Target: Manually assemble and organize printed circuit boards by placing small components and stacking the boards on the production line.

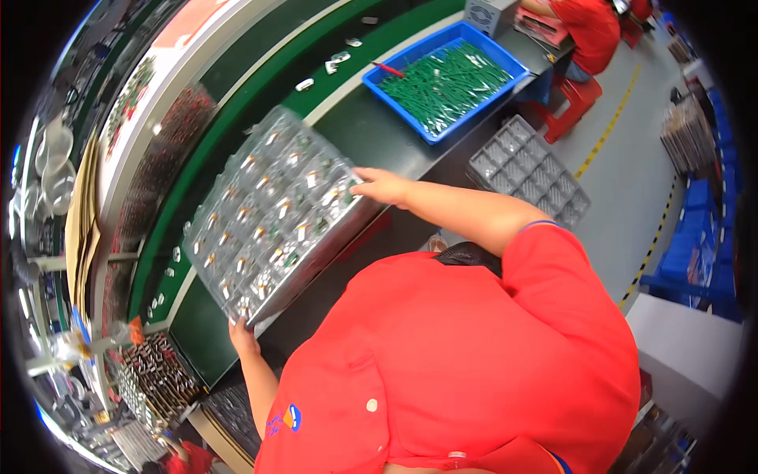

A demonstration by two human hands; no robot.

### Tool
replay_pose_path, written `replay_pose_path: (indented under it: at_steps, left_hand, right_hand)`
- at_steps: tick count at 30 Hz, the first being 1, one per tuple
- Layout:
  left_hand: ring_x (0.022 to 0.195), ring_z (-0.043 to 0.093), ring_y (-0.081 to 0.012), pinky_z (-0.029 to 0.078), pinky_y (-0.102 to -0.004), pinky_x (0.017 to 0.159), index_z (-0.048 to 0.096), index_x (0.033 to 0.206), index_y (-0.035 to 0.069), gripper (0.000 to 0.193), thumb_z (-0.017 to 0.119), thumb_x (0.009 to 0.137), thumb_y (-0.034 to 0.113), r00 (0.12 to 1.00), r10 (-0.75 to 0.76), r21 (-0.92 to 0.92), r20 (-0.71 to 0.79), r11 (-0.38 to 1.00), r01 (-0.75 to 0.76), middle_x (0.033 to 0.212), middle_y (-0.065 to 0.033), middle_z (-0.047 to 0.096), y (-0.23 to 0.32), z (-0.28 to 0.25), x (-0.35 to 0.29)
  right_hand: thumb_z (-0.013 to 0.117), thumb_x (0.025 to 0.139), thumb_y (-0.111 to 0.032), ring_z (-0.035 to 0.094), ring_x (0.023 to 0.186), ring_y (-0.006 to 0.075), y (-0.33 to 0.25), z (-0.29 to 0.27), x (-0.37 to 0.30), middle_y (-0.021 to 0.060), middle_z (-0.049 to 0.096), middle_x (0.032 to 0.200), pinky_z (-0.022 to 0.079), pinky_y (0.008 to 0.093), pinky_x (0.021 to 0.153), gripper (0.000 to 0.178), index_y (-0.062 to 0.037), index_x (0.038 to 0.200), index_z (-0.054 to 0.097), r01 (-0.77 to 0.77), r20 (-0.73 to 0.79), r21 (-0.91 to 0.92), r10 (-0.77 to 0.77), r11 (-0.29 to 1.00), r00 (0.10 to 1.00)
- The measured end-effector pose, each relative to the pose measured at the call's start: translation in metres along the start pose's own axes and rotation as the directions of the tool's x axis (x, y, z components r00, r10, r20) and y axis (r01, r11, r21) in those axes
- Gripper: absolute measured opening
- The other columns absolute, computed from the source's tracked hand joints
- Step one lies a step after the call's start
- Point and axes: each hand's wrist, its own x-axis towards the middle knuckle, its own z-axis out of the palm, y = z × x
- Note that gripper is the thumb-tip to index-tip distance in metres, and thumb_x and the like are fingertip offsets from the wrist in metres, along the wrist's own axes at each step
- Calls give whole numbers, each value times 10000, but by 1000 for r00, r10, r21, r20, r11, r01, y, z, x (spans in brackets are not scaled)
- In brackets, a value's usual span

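A stack of clear plastic blister trays [260, 213], its pockets filled with small metal and green parts, is tilted over the dark green workbench [213, 344]. My left hand [243, 338] is closed on the corner at its lower left. At the far right corner, my right hand [380, 188] grips the edge with the thumb on top; the other fingers are partly hidden. Beyond the right hand stands a blue bin [430, 136] heaped with thin green pieces, with a red-handled tool [388, 69] across its left rim.
A green conveyor belt [316, 99] carries scattered small white parts. An empty-looking pocketed tray [529, 166] lies low at the right. A co-worker in red [588, 31] sits near a red stool [564, 107]. Several dark parts fill a rack [154, 375] at the left.
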Motion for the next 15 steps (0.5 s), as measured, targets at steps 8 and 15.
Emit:
replay_pose_path:
  at_steps: [8, 15]
  left_hand:
    - [958, 506, -183, 414, -329, 767, 416, 1213, 84, 408, 485, 871, 295, 983, -117, 127, -144, 983, 135, 1123, -61, 508, -23, -79, 20]
    - [1136, 426, -248, 355, -369, 919, 339, 1271, -13, 698, 355, 857, 549, 846, -132, -117, -517, 990, 83, 1253, -124, 431, -23, -29, -11]
  right_hand:
    - [531, 806, -460, 460, 1110, 234, -1, -19, -9, 149, 482, 1210, 364, 322, 924, 619, -52, 1255, 407, 72, 461, -282, 69, 957, 884]
    - [545, 839, -244, 629, 664, 208, 164, -245, -144, 118, 645, 813, 521, 324, 587, 259, -1, 871, 627, -753, 283, -33, 729, 657, 624]
